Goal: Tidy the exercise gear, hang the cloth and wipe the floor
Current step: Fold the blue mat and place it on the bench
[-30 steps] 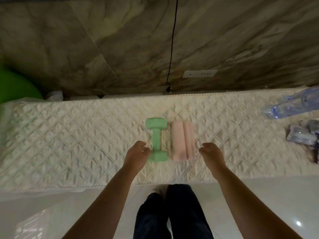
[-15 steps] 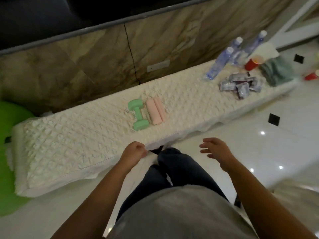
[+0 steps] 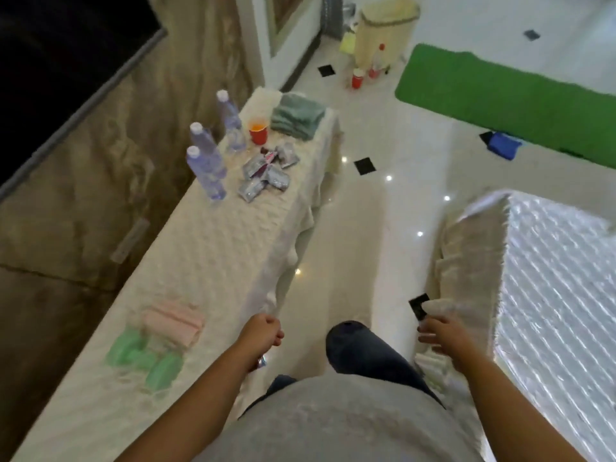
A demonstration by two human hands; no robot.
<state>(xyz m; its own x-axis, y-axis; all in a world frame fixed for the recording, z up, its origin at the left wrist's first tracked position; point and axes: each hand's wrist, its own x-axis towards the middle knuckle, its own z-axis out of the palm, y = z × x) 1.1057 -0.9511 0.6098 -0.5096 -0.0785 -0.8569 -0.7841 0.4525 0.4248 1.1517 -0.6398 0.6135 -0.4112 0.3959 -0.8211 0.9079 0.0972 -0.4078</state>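
Beside the bench (image 3: 216,248) your left hand (image 3: 263,331) is an empty fist, your right hand (image 3: 443,335) spread, empty. The dumbbell (image 3: 143,358) lies on it near your left arm; a careless swing could roll it off.

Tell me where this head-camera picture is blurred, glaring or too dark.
Head view: motion blur smears the green dumbbell and pink roll at lower left; the bottles farther along look sharper. Head view: small bright spots glare on the glossy floor, and the quilted surface at right is washed out. Head view: the dark panel at upper left is nearly black.
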